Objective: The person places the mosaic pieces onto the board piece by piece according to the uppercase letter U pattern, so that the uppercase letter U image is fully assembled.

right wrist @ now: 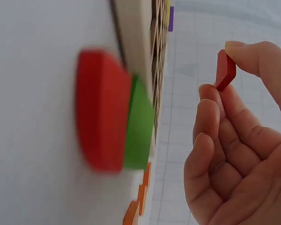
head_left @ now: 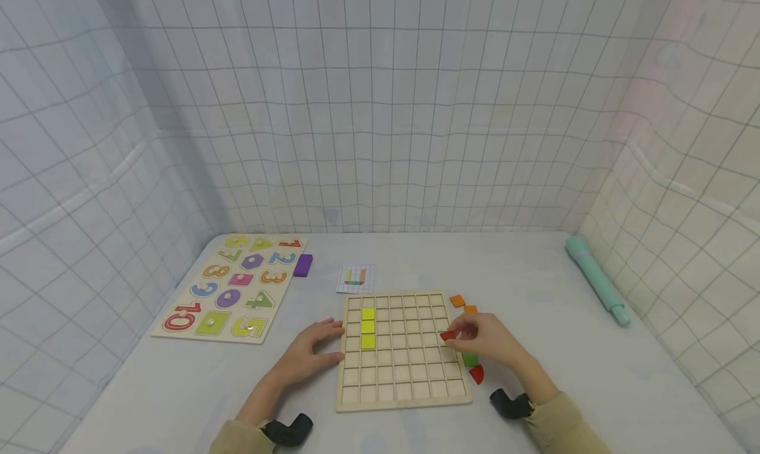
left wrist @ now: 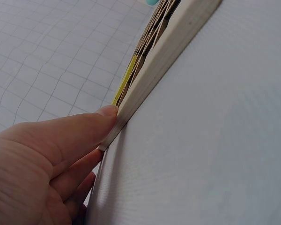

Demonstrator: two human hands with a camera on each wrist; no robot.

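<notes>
A wooden grid board [head_left: 404, 404] lies flat, with several yellow square tiles [head_left: 368, 326] in one column near its left side. My left hand [head_left: 305, 355] rests at the board's left edge, thumb and fingertips touching the rim; the left wrist view shows the thumb [left wrist: 79, 133] against the wooden side. Over the board's right edge, my right hand [head_left: 489, 340] pinches a small red tile [right wrist: 225, 70] between thumb and fingers. Beside that edge lie another red tile with a curved side [head_left: 477, 374], a green tile [head_left: 470, 359] and orange tiles [head_left: 457, 301], partly hidden by the hand.
A small pattern card [head_left: 356, 279] lies behind the board. To the left are a number-and-shape puzzle board [head_left: 228, 299] and a purple block [head_left: 303, 265]. A mint-green folded umbrella-like object [head_left: 596, 279] lies at the far right. Grid-patterned cloth walls surround the table.
</notes>
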